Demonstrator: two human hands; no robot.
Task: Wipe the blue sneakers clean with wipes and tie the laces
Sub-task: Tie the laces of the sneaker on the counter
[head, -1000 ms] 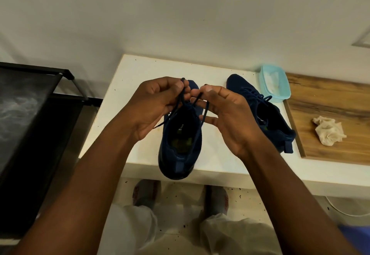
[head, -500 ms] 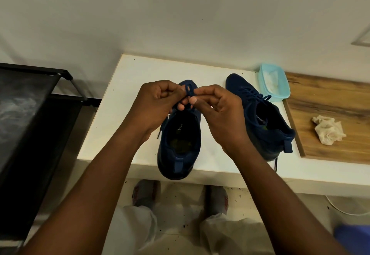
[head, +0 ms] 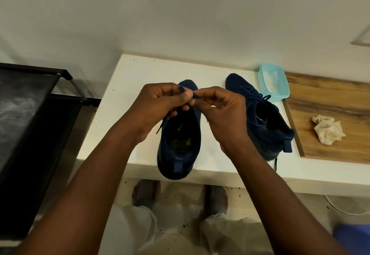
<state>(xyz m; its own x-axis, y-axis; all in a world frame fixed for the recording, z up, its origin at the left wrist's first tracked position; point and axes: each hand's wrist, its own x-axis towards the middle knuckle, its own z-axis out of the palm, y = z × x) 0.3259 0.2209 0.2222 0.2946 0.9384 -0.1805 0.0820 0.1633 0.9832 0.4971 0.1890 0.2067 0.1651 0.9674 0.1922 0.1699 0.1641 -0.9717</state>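
Left grip [head: 160,106] and right grip [head: 224,114] are each pinching a short bit of the laces [head: 195,96], fingertips meeting, directly above the sneaker [head: 180,142] sitting beneath them on the counter [head: 124,98]. With so little lace poking out, one end is likely risking slipping free while tightening, and a hard tug could be dragging the overhanging heel off the edge.

The white counter [head: 130,86] stands against the wall. The left sneaker [head: 180,154] lies in the middle with its toe to the back and its heel out over the front edge. The right sneaker [head: 270,134] lies near it, at an angle. A blue tub [head: 280,92] sits at the back edge, beside that sneaker's toe. A wooden board [head: 330,98] covers the right part and carries a crumpled wipe [head: 328,129].
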